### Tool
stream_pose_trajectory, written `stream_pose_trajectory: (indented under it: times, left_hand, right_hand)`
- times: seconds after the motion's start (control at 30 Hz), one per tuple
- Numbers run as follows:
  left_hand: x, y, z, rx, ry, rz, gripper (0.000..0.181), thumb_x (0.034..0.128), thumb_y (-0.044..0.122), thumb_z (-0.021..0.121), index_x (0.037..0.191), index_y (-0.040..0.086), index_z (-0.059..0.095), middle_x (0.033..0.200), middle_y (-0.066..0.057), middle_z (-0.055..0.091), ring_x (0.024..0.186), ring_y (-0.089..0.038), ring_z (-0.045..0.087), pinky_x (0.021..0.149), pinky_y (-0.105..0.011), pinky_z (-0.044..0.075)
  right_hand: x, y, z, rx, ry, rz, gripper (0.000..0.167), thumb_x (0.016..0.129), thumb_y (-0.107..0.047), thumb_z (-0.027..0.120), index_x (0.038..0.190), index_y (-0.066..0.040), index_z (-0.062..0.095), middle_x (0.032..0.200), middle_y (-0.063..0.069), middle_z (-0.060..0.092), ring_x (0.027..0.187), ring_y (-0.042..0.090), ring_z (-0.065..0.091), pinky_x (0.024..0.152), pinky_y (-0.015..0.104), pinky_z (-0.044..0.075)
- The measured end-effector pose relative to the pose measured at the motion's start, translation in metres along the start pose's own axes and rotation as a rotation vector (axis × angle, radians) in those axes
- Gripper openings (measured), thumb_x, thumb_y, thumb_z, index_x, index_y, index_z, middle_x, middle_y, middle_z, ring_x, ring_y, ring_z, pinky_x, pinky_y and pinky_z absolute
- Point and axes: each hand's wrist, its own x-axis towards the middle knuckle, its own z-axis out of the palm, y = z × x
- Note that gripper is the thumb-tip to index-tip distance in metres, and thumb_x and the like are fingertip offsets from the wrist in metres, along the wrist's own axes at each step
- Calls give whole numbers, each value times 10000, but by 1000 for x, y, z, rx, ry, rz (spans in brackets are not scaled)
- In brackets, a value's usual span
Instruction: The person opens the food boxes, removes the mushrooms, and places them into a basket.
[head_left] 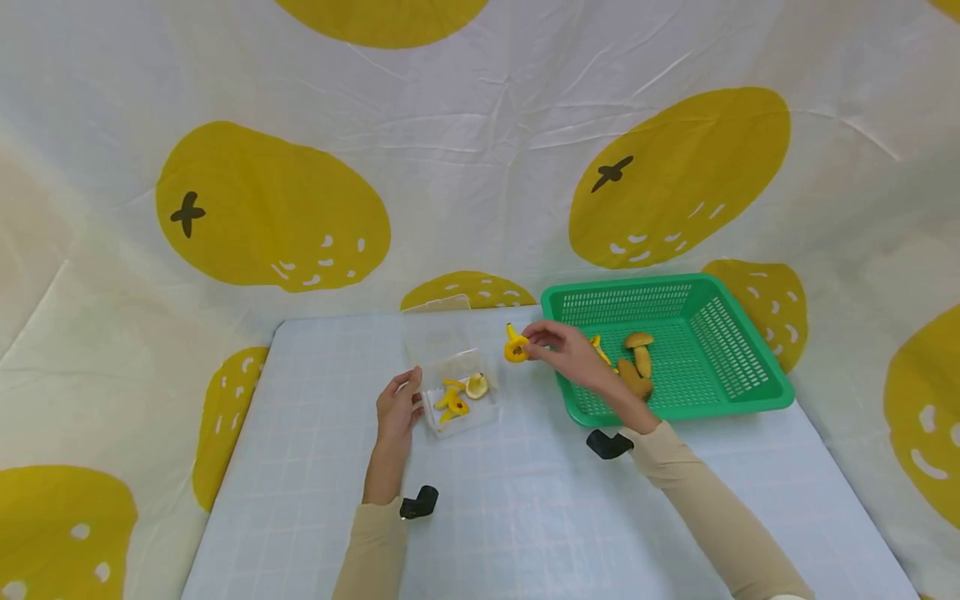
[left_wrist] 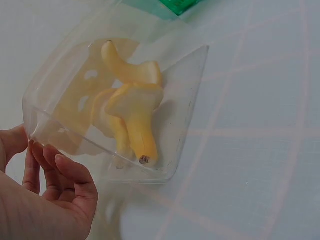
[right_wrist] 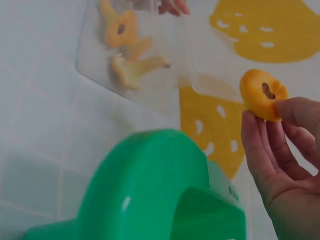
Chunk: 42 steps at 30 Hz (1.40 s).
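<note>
My right hand (head_left: pixel 566 354) pinches a yellow mushroom (head_left: pixel 515 344) with a dark centre, held up between the green basket and the clear plastic box (head_left: pixel 447 433). In the right wrist view the mushroom (right_wrist: pixel 261 94) sits between thumb and fingertips, its cap facing the camera. At the box's left side, my left hand (head_left: pixel 397 406) grips the wall between thumb and fingers. Several yellow mushrooms (left_wrist: pixel 137 115) lie inside the box. Its transparent lid (head_left: pixel 437 333) stands raised at the back.
A green perforated basket (head_left: pixel 757 392) stands at the table's right, holding a brown-capped mushroom (head_left: pixel 641 352), another brown one (head_left: pixel 633 382) and something yellow partly hidden by my right arm. Behind the table (head_left: pixel 322 375) hangs a white cloth (head_left: pixel 480 208) with large yellow fruit shapes.
</note>
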Motion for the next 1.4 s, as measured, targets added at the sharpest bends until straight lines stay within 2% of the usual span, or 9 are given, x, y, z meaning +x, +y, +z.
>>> stream_pose_trajectory:
  times: [0.1, 0.2, 0.3, 0.57, 0.73, 0.87, 1.13, 1.3, 1.4]
  left_hand:
    - [-1, 0, 0, 4, 0, 2, 430, 955, 420, 738, 1230, 98, 661, 1112, -69, 596, 877, -183, 553, 698, -233, 500]
    - [-1, 1, 0, 2, 4, 4, 428, 955, 420, 738, 1229, 99, 663, 1119, -81, 592, 874, -181, 549, 697, -236, 499]
    - [-2, 1, 1, 4, 9, 4, 423, 958, 419, 734, 1233, 105, 666, 1138, -88, 595, 883, -183, 547, 705, -240, 502]
    - [-3, 3, 1, 4, 5, 7, 408, 963, 416, 729, 1226, 110, 667, 1138, -77, 610, 865, -170, 547, 711, -245, 503]
    - [-2, 3, 1, -9, 7, 4, 391, 963, 391, 736, 1212, 96, 673, 1081, -66, 625, 844, -166, 549, 697, -241, 500]
    - [-1, 3, 1, -8, 11, 0, 369, 966, 378, 736, 1201, 99, 677, 1043, -47, 613, 841, -167, 546, 695, -244, 502]
    - [-3, 3, 1, 11, 16, -3, 389, 969, 401, 726, 1229, 115, 673, 1101, -60, 597, 877, -179, 544, 679, -220, 503]
    - [-3, 3, 2, 33, 29, -6, 421, 964, 433, 722, 1254, 131, 672, 1150, -61, 585, 904, -180, 538, 713, -223, 509]
    - [-3, 3, 1, 39, 39, -10, 435, 957, 444, 726, 1259, 135, 672, 1120, -36, 584, 908, -182, 537, 733, -233, 512]
  right_hand:
    - [-1, 5, -10, 20, 25, -5, 230, 1016, -68, 649, 1213, 51, 639, 1097, 226, 669, 973, 340, 674, 842, 291, 578]
    - [-3, 6, -22, 51, 42, 1, 232, 1022, -66, 639, 1221, 54, 630, 1104, 251, 650, 989, 380, 666, 857, 351, 589]
    - [-6, 5, -33, 75, 56, 25, 248, 1030, -80, 629, 1239, 53, 613, 1138, 255, 631, 1020, 358, 664, 882, 380, 586]
    - [-11, 8, -58, 117, 102, 65, 283, 1046, -86, 600, 1267, 89, 570, 1166, 268, 607, 1042, 372, 663, 862, 297, 581]
    - [-12, 12, -73, 82, 121, 91, 304, 1051, -114, 595, 1270, 95, 565, 1150, 238, 625, 983, 227, 704, 852, 260, 570]
    - [-11, 15, -82, 54, 130, 128, 308, 1054, -120, 586, 1274, 95, 562, 1159, 245, 622, 954, 162, 708, 856, 246, 567]
    - [-9, 25, -94, 26, 138, 188, 348, 1065, -108, 553, 1314, 132, 514, 1250, 296, 574, 1018, 214, 678, 871, 265, 570]
    - [-8, 34, -103, -27, 126, 254, 354, 1068, -115, 547, 1327, 125, 518, 1289, 314, 570, 1073, 298, 663, 862, 250, 567]
    - [-7, 38, -108, -65, 119, 300, 352, 1066, -111, 549, 1328, 124, 522, 1301, 332, 567, 1044, 269, 681, 863, 262, 569]
